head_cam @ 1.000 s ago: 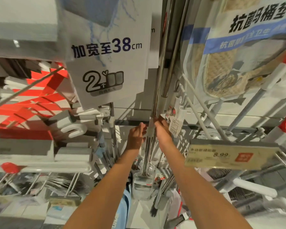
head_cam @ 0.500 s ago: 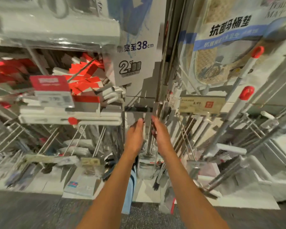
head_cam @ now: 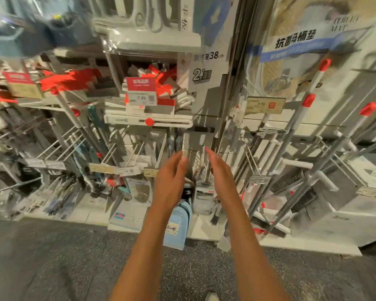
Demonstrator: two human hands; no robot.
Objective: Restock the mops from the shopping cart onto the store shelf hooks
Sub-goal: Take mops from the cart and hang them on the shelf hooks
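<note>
- The left hand (head_cam: pixel 172 181) and right hand (head_cam: pixel 220 177) have straight fingers, hold nothing and touch nothing.
- The mop (head_cam: pixel 228 88) hangs on the store shelf (head_cam: pixel 204 231) behind the hands.
- Open floor (head_cam: pixel 52 257) lies below.

Blurred price tags (head_cam: pixel 259 180), unreadable

two hands (head_cam: pixel 195 177), three red-capped mop handles (head_cam: pixel 308 100)

Speckled grey floor (head_cam: pixel 52 257) below crowded white shelving (head_cam: pixel 313 233)
</note>
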